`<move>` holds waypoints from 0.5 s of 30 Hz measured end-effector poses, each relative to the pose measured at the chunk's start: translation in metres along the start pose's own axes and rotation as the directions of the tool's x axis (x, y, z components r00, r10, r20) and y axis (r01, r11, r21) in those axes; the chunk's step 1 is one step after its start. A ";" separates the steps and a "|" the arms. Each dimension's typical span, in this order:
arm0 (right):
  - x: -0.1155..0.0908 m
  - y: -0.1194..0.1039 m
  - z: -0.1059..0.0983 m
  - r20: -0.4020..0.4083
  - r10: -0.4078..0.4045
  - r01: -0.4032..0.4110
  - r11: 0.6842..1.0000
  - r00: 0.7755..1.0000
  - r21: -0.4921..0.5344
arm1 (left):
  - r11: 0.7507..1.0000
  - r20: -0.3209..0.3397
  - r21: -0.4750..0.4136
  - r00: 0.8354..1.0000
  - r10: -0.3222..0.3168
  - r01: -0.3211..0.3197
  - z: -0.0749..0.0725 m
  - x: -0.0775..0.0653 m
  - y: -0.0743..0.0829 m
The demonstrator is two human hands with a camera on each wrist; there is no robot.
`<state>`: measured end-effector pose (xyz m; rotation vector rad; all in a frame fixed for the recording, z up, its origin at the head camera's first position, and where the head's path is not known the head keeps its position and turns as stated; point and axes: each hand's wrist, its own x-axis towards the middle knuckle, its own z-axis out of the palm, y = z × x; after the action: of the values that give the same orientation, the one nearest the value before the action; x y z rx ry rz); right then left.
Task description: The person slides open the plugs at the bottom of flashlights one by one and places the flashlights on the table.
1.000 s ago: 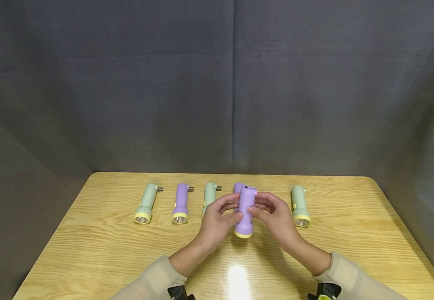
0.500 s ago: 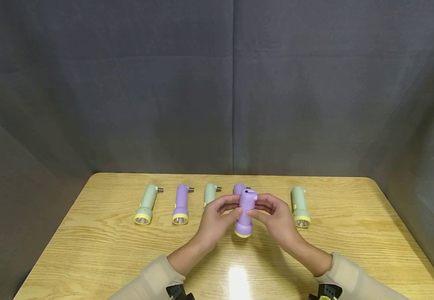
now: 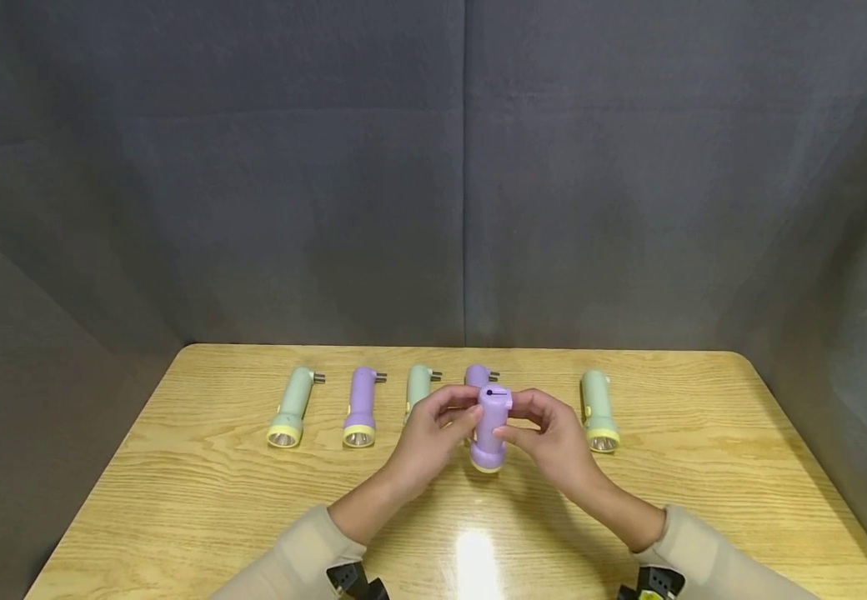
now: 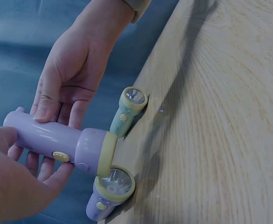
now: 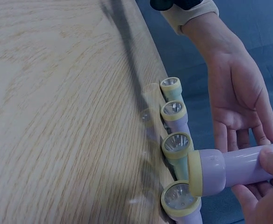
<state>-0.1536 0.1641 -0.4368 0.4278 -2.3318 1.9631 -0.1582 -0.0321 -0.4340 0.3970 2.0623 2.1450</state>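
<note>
A purple flashlight (image 3: 489,435) with a yellow lens ring is held above the table between both hands, lens end down and tail end tilted toward the head camera. A black dot and a thin dark line show on its tail. My left hand (image 3: 433,429) grips its left side, thumb near the tail. From the right, my right hand (image 3: 553,433) pinches the body, thumb in front and fingers behind. In the left wrist view a yellow switch (image 4: 61,156) shows on the barrel. Behind it lies another purple flashlight (image 3: 477,375), partly hidden.
Along the back of the wooden table (image 3: 216,500) lie a green flashlight (image 3: 293,408), a purple flashlight (image 3: 361,408) and a second green flashlight (image 3: 418,387), metal prongs pointing right. Farther right lies another green flashlight (image 3: 598,412). A grey curtain (image 3: 328,208) stands behind the table.
The held flashlight has tipped, so its tail end now faces the head camera more and sits slightly lower. The left thumb has shifted up along the body. The flashlights on the table stay put.
</note>
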 end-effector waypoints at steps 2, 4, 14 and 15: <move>0.000 0.000 -0.001 0.005 -0.016 0.016 1.000 1.000 0.004 | 1.000 0.020 -0.022 1.000 -0.007 0.007 -0.001 0.001 0.001; -0.001 0.001 -0.001 0.010 -0.038 0.038 0.999 0.999 0.005 | 0.999 0.037 -0.039 0.999 -0.012 0.013 -0.002 0.001 0.003; -0.001 0.002 0.001 0.025 -0.109 0.108 0.993 0.994 0.038 | 0.999 0.058 -0.029 0.998 -0.033 0.035 -0.004 -0.001 0.011; -0.001 0.002 0.001 0.027 -0.111 0.110 0.993 0.993 0.041 | 0.999 0.055 -0.029 0.998 -0.035 0.037 -0.004 -0.001 0.012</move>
<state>-0.1532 0.1635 -0.4394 0.5791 -2.2370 1.9685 -0.1572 -0.0367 -0.4227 0.4071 1.9898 2.1180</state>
